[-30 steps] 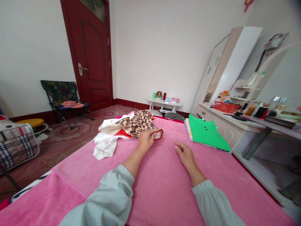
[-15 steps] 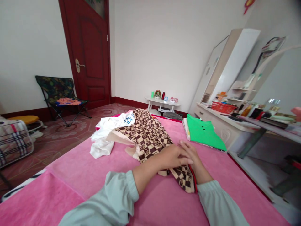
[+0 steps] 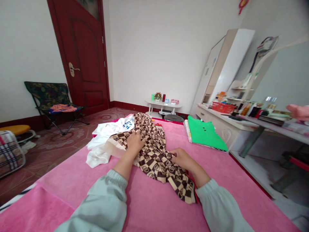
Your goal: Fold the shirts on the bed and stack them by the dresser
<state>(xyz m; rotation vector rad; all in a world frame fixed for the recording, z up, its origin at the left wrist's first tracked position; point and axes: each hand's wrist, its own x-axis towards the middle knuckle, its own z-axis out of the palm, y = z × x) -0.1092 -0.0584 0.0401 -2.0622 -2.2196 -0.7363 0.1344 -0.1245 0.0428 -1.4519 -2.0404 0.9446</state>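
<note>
Both hands rest on the brown checked garment lying mid-bed on the pink blanket, the left hand flat with its grip wide at eleven o'clock, the right hand pinching a fold, apparently spreading it.

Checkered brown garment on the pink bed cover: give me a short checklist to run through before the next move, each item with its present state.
1. Left hand on the checkered brown garment: ok.
2. Right hand on it: ok, fingers gathering cloth.
3. Garment lying flat: not ok, rumpled.
4. Garment apart from the white shirt: not ok, it overlaps it.
5. Green shirt out of the way: ok, folded at the right edge of the pink bed cover.
</note>
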